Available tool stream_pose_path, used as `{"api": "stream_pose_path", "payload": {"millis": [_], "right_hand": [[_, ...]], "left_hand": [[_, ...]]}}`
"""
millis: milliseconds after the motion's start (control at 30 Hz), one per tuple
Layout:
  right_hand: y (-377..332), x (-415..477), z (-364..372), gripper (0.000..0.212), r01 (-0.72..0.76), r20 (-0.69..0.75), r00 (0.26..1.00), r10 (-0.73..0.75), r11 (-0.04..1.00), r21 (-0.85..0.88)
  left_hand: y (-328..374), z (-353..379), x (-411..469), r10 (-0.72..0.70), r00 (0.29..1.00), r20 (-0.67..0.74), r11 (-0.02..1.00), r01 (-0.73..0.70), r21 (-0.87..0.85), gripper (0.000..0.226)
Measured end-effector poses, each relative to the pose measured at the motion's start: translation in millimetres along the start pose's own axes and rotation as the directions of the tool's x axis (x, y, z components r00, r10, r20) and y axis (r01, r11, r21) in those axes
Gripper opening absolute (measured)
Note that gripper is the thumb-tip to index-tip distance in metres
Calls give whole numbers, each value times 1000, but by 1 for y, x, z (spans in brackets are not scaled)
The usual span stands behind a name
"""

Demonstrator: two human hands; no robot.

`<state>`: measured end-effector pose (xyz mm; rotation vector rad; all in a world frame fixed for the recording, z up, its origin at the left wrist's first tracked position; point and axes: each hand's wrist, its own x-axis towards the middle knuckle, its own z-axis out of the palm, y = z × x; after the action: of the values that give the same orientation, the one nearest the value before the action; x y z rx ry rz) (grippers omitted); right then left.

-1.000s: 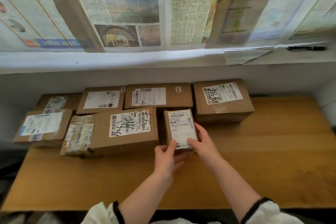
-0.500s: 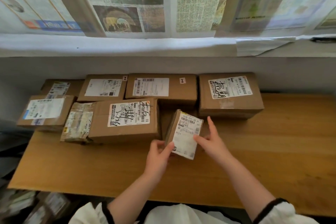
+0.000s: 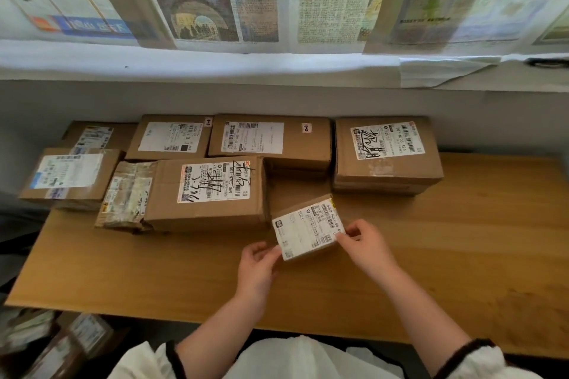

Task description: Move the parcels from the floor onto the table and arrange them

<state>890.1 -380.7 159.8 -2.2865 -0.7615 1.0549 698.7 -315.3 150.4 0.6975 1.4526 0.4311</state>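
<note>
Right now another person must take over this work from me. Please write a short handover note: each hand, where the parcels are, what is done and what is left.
Left hand: grip on the small parcel, at its near left corner.
Right hand: grip on its right edge.
Small parcel: label up, skewed, just right of the large handwritten box; whether it rests on the table I cannot tell.
Done: the other parcels stand in two rows along the table's back left.
Left: square up and place the small parcel; bring up the floor parcels, blurred at lower left.
</note>
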Motion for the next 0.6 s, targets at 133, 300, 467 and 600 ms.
{"api": "stream_pose_path", "payload": {"millis": [133, 300, 467, 600], "right_hand": [[3, -4, 8, 10, -16, 4, 1000, 15, 986, 164], [-2, 0, 12, 11, -24, -53, 998, 36, 977, 210], [-10, 8, 21, 18, 0, -88, 996, 27, 958, 286], [-13, 14, 27, 22, -1, -104, 994, 37, 943, 332]], "left_hand": [[-2, 17, -7, -148, 988, -35, 989, 147, -14, 26], [17, 24, 3, -159, 987, -15, 968, 153, -198, 27], [25, 29, 14, -243, 969, 36, 881, 236, -409, 36], [25, 35, 22, -272, 960, 60, 802, 260, -538, 27]]}}
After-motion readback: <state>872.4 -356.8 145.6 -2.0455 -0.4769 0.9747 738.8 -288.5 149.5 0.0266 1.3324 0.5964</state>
